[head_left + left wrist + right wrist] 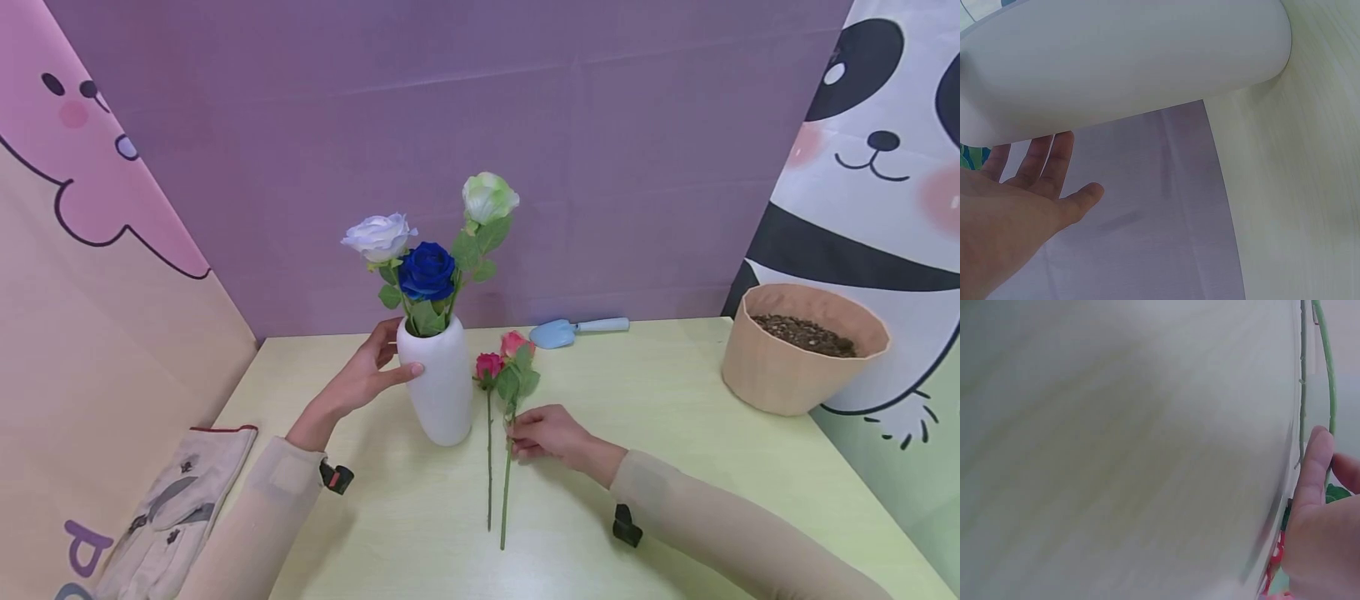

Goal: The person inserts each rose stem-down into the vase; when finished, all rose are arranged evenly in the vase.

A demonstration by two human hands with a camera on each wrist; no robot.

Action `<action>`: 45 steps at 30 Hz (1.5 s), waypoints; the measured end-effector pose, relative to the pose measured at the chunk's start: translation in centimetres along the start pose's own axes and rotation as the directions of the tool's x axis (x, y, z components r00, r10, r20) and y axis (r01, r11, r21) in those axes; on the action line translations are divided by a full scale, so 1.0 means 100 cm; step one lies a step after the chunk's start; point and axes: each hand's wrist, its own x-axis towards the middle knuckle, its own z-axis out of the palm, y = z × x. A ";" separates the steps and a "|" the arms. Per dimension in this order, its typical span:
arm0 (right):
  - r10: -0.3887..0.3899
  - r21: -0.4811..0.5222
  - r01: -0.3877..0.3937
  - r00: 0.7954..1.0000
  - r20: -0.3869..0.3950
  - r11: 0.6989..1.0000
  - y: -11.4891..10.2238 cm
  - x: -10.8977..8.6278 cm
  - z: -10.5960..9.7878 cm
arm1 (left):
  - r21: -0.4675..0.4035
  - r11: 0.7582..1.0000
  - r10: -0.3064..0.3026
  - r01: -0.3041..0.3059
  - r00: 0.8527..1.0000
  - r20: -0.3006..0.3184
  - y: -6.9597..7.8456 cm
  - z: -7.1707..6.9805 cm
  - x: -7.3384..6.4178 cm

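A white vase [441,387] stands on the table, with a pale lilac rose [380,237], a blue rose [427,272] and a greenish-white rose [489,198] in it. My left hand [365,371] holds the vase near its top, thumb on the front and fingers behind. The left wrist view shows those fingertips [1064,139] at the vase wall. With my right hand [551,435] I pinch the green stem [506,512] of a coral-pink rose [514,342]. Beside that stem lies a darker pink rose [489,365] on a thinner stem.
Behind the loose roses lies a blue-grey hand trowel [577,330], close to the purple backdrop [600,167]. A tan pot [772,375] holding dark soil stands at the right, before the panda drawing. Grey-white gloves [176,508] lie along the left edge of the table [600,542].
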 end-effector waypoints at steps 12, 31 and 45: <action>-0.064 0.037 0.067 0.995 -0.071 0.997 -0.006 0.005 -0.004 | -0.009 1.000 0.000 0.000 1.000 0.000 0.001 0.000 0.000; -0.169 0.032 0.175 0.975 -0.142 0.984 -0.038 -0.005 -0.010 | -0.007 1.000 -0.002 0.002 1.000 0.002 0.000 0.001 0.000; -0.223 0.158 0.254 0.956 -0.192 0.954 -0.077 -0.012 -0.020 | 0.003 1.000 -0.011 0.011 1.000 -0.008 0.003 0.001 -0.002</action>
